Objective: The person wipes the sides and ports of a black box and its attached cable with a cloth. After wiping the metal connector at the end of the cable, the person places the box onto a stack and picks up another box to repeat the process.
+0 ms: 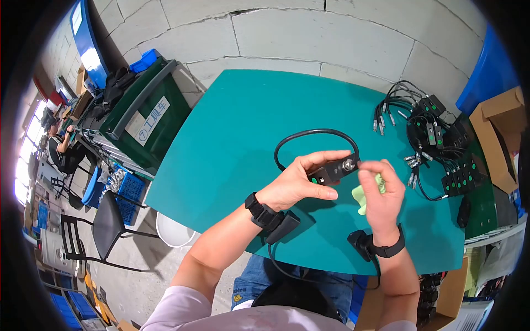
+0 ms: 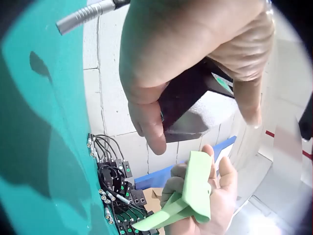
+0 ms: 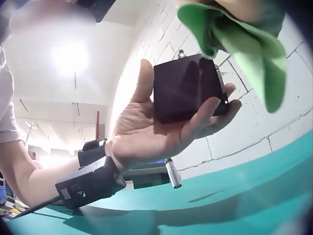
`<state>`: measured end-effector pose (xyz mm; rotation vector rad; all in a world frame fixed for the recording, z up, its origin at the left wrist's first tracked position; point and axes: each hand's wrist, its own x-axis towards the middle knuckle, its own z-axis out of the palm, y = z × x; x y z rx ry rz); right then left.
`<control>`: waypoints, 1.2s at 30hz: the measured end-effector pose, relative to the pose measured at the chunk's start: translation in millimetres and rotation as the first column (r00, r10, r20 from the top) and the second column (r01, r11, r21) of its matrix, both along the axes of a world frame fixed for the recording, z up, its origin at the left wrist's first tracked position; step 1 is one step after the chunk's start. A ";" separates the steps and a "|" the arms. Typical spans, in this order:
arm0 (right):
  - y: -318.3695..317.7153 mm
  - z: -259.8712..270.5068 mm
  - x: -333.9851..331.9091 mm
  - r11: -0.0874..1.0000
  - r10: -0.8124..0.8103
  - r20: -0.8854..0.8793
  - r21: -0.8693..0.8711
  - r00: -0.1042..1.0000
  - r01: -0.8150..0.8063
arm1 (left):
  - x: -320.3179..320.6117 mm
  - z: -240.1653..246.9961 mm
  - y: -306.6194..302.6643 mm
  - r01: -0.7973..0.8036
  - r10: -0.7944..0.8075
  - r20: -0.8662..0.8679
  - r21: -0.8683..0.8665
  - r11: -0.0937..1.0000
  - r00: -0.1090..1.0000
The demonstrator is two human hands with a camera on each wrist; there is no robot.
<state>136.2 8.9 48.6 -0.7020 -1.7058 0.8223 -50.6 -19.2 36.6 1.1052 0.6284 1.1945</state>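
Note:
My left hand (image 1: pixel 298 181) grips a small black box (image 1: pixel 333 172) above the table, thumb on one side and fingers on the other. A round metal connector (image 1: pixel 348 164) stands out from the box's end. From the box a black cable (image 1: pixel 317 131) loops back over the table. A silver plug (image 3: pixel 172 174) hangs below the left hand in the right wrist view. My right hand (image 1: pixel 385 199) holds a light green cloth (image 2: pixel 196 183), its fingertips close beside the connector. Folds of the cloth hang down past the right fingers.
The green table (image 1: pixel 248 121) stands against a block wall. On its right side lie several black boxes (image 1: pixel 462 177) with cables and silver plugs. Cardboard boxes (image 1: pixel 499 143) stand beyond the right edge. A dark green case (image 1: pixel 146 118), a chair (image 1: pixel 107 226) and a white bucket (image 1: pixel 172 230) are at left.

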 end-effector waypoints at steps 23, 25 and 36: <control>11.3 -14.5 -7.9 0.967 0.079 -0.096 -0.235 0.992 -0.100 | 9.5 -7.2 0.4 -0.200 0.324 -0.402 0.319 0.926 0.857; 17.0 -10.4 -1.2 0.982 0.171 0.024 -0.085 0.985 -0.169 | 9.4 -0.7 -2.3 -0.160 0.240 -0.400 0.222 0.962 0.885; 30.3 -10.9 6.6 0.970 0.230 0.037 -0.087 0.972 -0.226 | 18.2 6.0 -1.9 -0.196 0.278 -0.418 0.229 0.953 0.865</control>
